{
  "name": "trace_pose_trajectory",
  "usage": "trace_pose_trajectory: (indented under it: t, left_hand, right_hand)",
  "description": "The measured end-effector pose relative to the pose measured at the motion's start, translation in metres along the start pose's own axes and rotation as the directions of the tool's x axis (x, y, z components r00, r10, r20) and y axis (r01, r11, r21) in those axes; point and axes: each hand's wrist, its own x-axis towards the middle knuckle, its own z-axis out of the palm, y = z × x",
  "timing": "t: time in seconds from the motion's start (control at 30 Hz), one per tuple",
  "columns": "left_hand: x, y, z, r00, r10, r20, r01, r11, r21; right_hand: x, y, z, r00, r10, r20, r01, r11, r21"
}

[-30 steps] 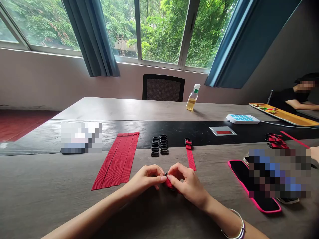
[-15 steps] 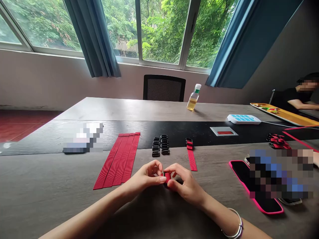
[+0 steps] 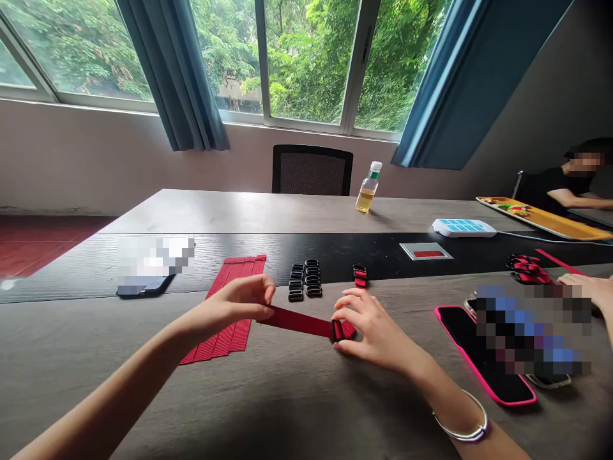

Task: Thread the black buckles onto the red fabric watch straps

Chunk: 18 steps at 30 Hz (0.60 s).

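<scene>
A red webbing strap [image 3: 299,321] is stretched between my two hands. My left hand [image 3: 244,299] pinches its left end. At the other end, the fingers of my right hand [image 3: 371,326] grip a black buckle [image 3: 338,330] that the strap runs through, with a short red end beyond it. Under and behind my left hand, several flat red straps [image 3: 225,338] lie side by side. Several black buckles [image 3: 304,279] stand in two columns past my hands. Just beyond my right hand lies another strap with a buckle [image 3: 360,276], partly hidden by the fingers.
A phone in a pink case [image 3: 483,358] lies at right, beside a blurred item. Farther back are a bottle [image 3: 366,188], a power strip [image 3: 463,227], a small framed card [image 3: 426,251] and a yellow tray [image 3: 550,220]. Another person's hand [image 3: 591,291] is near buckled straps [image 3: 529,268].
My hands have moved apart, the left one going left, drawing the strap out straight from the buckle. At far right, another person's hand has come further into view.
</scene>
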Motion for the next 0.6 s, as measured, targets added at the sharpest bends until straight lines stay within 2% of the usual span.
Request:
trace_pose_trajectory:
  t: [0.1,0.2,0.27,0.33,0.4,0.5,0.6]
  left_hand:
    - [-0.002,-0.003,-0.013,0.995,-0.08,0.062,0.058,0.953,0.297]
    - [-0.003,-0.011,-0.014,0.968,-0.239,0.075,0.142,0.771,0.62]
    - [-0.004,-0.015,-0.007,0.971,-0.234,0.058,0.122,0.682,0.721]
    - [-0.004,-0.016,0.006,0.996,-0.078,0.041,0.021,0.657,0.754]
    - [-0.004,-0.017,0.023,0.995,0.094,0.02,-0.079,0.688,0.722]
    - [-0.003,-0.021,0.051,0.996,0.083,0.027,-0.084,0.827,0.555]
    - [-0.003,-0.027,0.066,0.997,0.059,-0.043,-0.034,0.897,0.44]
  right_hand:
    - [-0.002,-0.001,-0.008,0.993,0.065,0.102,-0.06,0.997,-0.058]
    - [-0.003,-0.004,-0.008,0.984,0.104,0.144,-0.101,0.994,-0.027]
    - [-0.002,-0.007,-0.004,0.984,0.124,0.129,-0.126,0.992,0.011]
    - [-0.002,-0.01,0.002,0.993,0.09,0.074,-0.095,0.994,0.061]
    - [-0.002,-0.014,0.008,1.0,0.005,0.004,-0.006,0.995,0.103]
    - [-0.003,-0.021,0.017,0.988,-0.11,-0.112,0.126,0.98,0.154]
    - [-0.004,-0.023,0.02,0.966,-0.143,-0.213,0.193,0.953,0.233]
